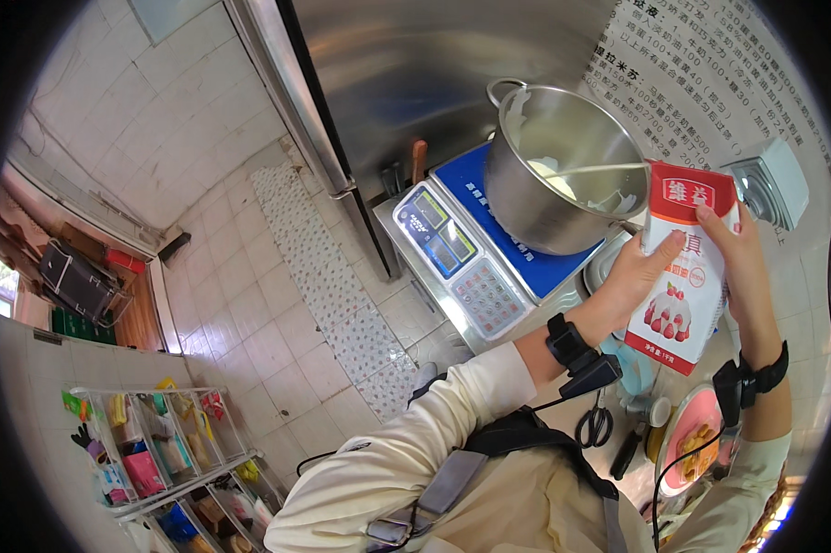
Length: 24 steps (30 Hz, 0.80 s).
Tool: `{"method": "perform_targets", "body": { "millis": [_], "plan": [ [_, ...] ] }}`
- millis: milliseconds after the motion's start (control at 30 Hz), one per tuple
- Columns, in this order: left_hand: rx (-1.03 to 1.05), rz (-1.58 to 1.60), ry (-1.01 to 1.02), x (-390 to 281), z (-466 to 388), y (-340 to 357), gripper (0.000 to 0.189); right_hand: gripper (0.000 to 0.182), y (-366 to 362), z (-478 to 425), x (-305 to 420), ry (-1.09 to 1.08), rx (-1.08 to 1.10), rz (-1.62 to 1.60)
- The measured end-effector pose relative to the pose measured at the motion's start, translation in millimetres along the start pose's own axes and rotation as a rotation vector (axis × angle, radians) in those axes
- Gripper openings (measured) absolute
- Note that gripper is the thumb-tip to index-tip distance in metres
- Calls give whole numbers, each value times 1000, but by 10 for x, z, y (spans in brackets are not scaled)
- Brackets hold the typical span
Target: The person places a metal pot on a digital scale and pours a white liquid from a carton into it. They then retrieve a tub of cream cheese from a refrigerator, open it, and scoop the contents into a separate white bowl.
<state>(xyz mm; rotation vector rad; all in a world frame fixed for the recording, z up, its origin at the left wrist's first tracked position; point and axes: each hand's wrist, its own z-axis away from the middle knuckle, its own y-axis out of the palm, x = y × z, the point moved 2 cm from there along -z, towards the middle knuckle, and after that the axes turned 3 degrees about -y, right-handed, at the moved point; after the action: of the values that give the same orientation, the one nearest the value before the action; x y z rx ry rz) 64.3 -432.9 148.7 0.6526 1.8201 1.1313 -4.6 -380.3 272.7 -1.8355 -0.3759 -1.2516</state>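
Observation:
A red and white cream carton (688, 283), printed with a berry-topped cake, is tipped towards a deep stainless-steel pot (550, 204). My left hand (629, 280) grips its near left side, thumb across the front. My right hand (733, 249) clasps the opposite side, with its thumb near the red top. A thin pale stream of cream (598, 168) runs from the carton's top corner into the pot. White cream (553, 178) lies on the bottom, and streaks cling to the inner wall. Under the pot is the blue platform of a digital kitchen scale (450, 238); its display figures are too small to read.
Behind the pot stands a stainless-steel panel (415, 76) beside a wall sheet with writing. A white appliance (778, 183) is at the right. Black-handled scissors (595, 423), a black-handled tool (626, 453) and a pink plate (678, 456) lie close to my body. A storage rack (173, 498) stands lower left.

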Motion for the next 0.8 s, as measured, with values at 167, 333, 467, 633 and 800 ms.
{"method": "perform_targets", "body": {
  "millis": [167,333,467,633,800],
  "plan": [
    [-36,-347,25,-191,13,47,48,44,-52,139,-290,-70,-107,-318],
    [-50,-680,57,-317,73,135,54,46,-208,197,-592,-111,-123,-425],
    [-27,-791,82,-388,99,169,59,43,-189,242,-624,-192,-162,-479],
    [-21,-857,123,-378,119,190,62,42,-202,294,-626,-257,-153,-491],
    [-43,-779,122,-311,95,157,60,44,-186,294,-523,-194,-152,-419]
  ]
}}
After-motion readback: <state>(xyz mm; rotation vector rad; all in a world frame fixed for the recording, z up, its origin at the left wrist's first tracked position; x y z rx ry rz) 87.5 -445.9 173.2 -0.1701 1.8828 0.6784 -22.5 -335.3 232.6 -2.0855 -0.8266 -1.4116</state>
